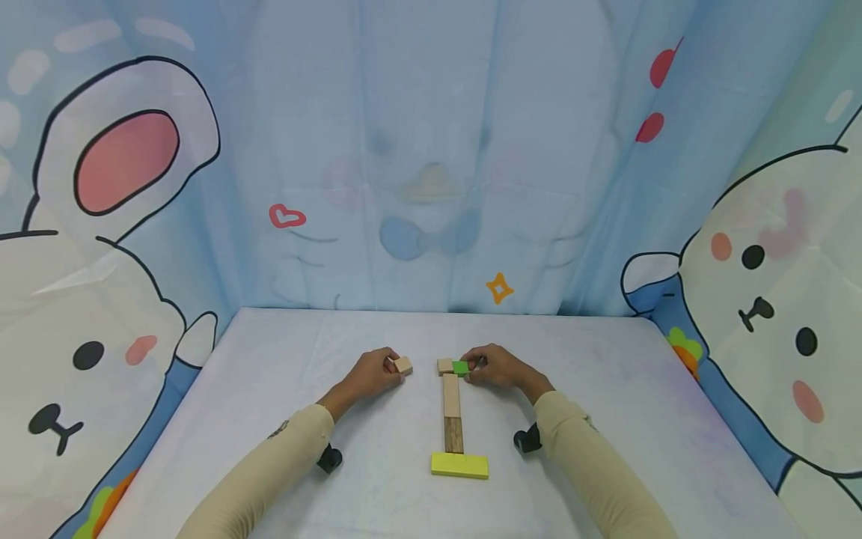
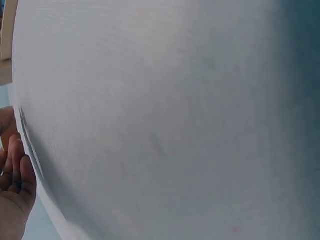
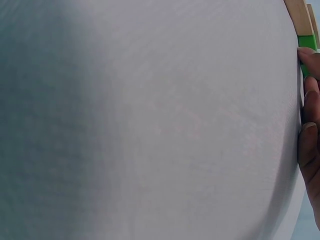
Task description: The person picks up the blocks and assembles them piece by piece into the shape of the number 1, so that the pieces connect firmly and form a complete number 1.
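Between the thumb and fingers of my left hand (image 1: pixel 376 373) is a small plain wooden block (image 1: pixel 403 365), held to the left of a row of blocks. My right hand (image 1: pixel 500 368) pinches a green block (image 1: pixel 461 368), which lies against another plain wooden block (image 1: pixel 445 366). Below these two, a light wooden block (image 1: pixel 451 394) and a darker brown block (image 1: pixel 454 435) form a straight upright line. A long yellow block (image 1: pixel 460 466) lies crosswise at the near end. In the right wrist view, the thumb and fingers (image 3: pixel 311 100) touch the green block (image 3: pixel 307 44) at the edge.
A white cloth covers the table (image 1: pixel 377 479). Behind it hangs a blue curtain (image 1: pixel 431 150) with cartoon prints, which also runs along both sides. Dark wrist cameras sit under the left sleeve (image 1: pixel 289 442) and the right sleeve (image 1: pixel 586 449).
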`<state>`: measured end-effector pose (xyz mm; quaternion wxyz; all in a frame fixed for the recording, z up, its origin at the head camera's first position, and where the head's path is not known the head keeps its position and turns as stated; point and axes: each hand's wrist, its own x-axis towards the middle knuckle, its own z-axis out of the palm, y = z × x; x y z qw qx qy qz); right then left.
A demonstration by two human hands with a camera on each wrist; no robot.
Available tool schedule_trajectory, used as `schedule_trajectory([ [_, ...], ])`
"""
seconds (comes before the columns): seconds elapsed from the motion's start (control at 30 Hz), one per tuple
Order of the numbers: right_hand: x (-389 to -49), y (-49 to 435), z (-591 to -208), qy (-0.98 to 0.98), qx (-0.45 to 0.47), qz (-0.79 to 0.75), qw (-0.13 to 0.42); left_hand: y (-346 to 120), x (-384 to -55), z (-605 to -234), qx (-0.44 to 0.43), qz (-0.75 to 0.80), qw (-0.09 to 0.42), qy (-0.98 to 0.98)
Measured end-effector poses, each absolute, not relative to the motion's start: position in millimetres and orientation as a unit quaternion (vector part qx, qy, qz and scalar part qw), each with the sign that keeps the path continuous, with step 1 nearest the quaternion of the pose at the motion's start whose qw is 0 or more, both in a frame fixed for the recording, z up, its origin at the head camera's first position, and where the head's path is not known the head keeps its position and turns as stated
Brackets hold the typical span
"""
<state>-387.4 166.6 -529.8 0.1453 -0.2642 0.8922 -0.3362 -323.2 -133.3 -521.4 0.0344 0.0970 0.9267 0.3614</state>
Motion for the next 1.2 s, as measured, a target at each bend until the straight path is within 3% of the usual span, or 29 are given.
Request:
schedule_trajectory([
  [1.2, -386.6, 167.6, -528.8, 0.896, -0.259, -0.331, 0.147, -124.2, -324.0, -522.8, 0.126, 0.379, 0.034, 0.916],
])
